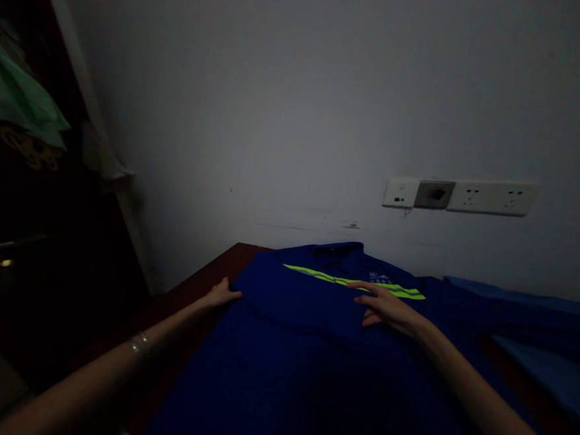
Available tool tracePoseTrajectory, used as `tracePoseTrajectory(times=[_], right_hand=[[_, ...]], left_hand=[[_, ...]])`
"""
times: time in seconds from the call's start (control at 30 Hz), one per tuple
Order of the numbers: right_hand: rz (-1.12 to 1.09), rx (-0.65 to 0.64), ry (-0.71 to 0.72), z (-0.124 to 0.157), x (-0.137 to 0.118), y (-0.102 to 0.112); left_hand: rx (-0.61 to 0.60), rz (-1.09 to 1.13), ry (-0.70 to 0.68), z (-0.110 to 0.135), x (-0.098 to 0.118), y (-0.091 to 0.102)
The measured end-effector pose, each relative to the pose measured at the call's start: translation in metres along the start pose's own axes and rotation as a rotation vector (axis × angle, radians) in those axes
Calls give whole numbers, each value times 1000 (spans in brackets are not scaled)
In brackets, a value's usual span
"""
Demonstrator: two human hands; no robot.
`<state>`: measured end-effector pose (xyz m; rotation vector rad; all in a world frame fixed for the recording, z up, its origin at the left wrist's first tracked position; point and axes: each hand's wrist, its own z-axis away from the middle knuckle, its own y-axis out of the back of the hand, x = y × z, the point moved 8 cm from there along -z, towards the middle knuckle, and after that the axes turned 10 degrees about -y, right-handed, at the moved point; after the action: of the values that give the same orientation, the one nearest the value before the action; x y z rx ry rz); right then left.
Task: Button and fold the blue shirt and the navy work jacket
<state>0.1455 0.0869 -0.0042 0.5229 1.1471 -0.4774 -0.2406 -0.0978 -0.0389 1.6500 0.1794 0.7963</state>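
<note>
A dark blue work jacket (269,368) lies spread on a reddish-brown table, its collar toward the wall. A yellow-green reflective stripe crosses its chest, below some small pale print. One sleeve is folded across the front, and the other stretches out to the right. At the left edge of the folded part, my left hand (222,293) pinches the cloth between thumb and fingers. My right hand (386,307) rests over the jacket near the stripe, fingers apart and partly extended, touching the folded sleeve's end.
Behind the table (201,274) rises a pale wall with a row of sockets and switches (460,197). Lighter blue cloth (540,367) lies under the jacket's right sleeve. On the left are a dark door (70,229) and hanging light green cloth (21,89).
</note>
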Motion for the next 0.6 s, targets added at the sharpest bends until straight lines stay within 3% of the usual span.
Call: tracePoseTrajectory(times=[0.1, 0.17, 0.37, 0.5, 0.6], right_hand=[[-55, 54, 13, 29, -9, 18], [-74, 131, -9, 48, 0, 38], [-130, 317, -127, 69, 78, 84], [-113, 431, -183, 69, 116, 90], [-10, 455, -187, 71, 115, 81]], left_hand=[[58, 129, -18, -12, -5, -3], [100, 145, -63, -17, 0, -7], [142, -37, -263, -17, 26, -13], [81, 69, -419, -14, 46, -17], [99, 332, -305, -19, 43, -16]])
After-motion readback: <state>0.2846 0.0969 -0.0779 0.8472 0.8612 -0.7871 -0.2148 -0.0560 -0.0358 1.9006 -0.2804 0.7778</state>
